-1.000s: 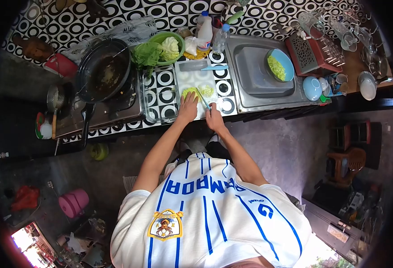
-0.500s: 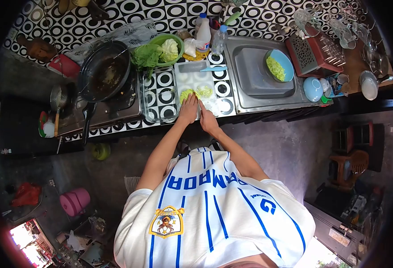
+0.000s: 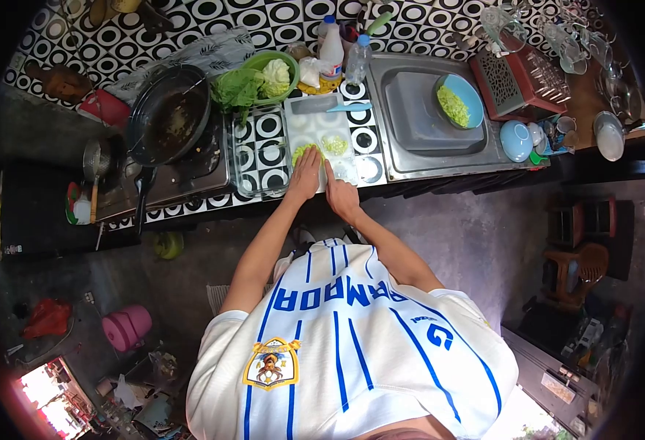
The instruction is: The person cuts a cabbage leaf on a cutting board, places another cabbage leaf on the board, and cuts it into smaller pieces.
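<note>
My left hand (image 3: 306, 174) lies palm down with straight fingers over a small pile of shredded cabbage (image 3: 297, 152) at the left of the pale cutting board (image 3: 304, 130). Close on its right is my right hand (image 3: 342, 196), its index finger stretched toward the pile and the other fingers partly hidden. I see nothing held in it. A second heap of green shreds (image 3: 334, 145) sits on the board just beyond that fingertip. Across the board's far end lies a wide-bladed knife with a light blue handle (image 3: 350, 107), touched by neither hand.
Left of the board are a glass dish (image 3: 253, 192) and a dark wok (image 3: 168, 117) on the stove. Behind stands a green basin (image 3: 293, 66) with leaves and a cabbage piece. To the right, a blue bowl of shreds (image 3: 470, 95) rests on an upturned grey tub (image 3: 418, 128) in the sink.
My left hand has shifted slightly left, and less of the shredded pile shows around its fingers. The right hand keeps nearly the same place. The camera view has shifted a little.
</note>
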A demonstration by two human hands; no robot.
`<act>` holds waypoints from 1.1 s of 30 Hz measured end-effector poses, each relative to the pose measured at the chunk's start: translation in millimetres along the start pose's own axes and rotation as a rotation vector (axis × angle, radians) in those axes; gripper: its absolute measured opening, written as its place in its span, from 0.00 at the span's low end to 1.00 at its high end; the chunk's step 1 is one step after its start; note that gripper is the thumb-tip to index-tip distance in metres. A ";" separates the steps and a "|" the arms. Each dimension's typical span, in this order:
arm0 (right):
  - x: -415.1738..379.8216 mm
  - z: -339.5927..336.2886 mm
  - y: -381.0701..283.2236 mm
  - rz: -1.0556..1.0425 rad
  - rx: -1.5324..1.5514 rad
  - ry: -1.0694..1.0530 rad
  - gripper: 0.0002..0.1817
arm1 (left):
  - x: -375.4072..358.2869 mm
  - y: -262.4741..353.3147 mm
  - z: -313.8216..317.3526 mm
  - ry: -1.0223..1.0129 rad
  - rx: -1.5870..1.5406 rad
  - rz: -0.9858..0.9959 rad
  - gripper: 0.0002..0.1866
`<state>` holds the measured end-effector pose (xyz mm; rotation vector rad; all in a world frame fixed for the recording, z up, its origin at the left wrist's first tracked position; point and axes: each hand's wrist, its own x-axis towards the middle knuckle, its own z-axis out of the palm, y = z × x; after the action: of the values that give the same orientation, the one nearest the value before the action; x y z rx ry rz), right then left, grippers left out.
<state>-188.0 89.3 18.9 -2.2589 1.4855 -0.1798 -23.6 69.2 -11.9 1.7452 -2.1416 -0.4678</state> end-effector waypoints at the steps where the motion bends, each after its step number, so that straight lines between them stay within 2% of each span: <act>1: 1.4 5.8 1.0 -0.001 -0.008 0.007 0.43 | 2.5 0.5 0.6 -0.002 0.049 -0.016 0.30; 6: 1.3 18.8 -3.4 0.008 -0.033 0.021 0.45 | 8.6 6.2 1.6 -0.058 0.258 -0.062 0.30; 15: -2.9 21.8 -5.7 0.046 -0.008 -0.003 0.44 | 11.7 6.9 9.4 -0.155 0.237 -0.132 0.32; 27: 4.1 23.9 -10.1 0.069 -0.034 -0.006 0.44 | 10.4 3.3 18.8 -0.101 0.137 -0.146 0.33; 30: 3.9 27.5 -8.0 0.064 -0.054 -0.008 0.44 | 9.9 3.3 17.2 -0.051 0.116 -0.095 0.32; 33: 6.6 31.3 -6.9 0.063 -0.096 -0.044 0.45 | 12.2 4.6 14.7 -0.137 0.158 -0.152 0.32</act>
<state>-168.9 94.5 -7.2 -2.2710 1.5712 -0.0407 -36.6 58.7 -22.2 2.0273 -2.2012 -0.4806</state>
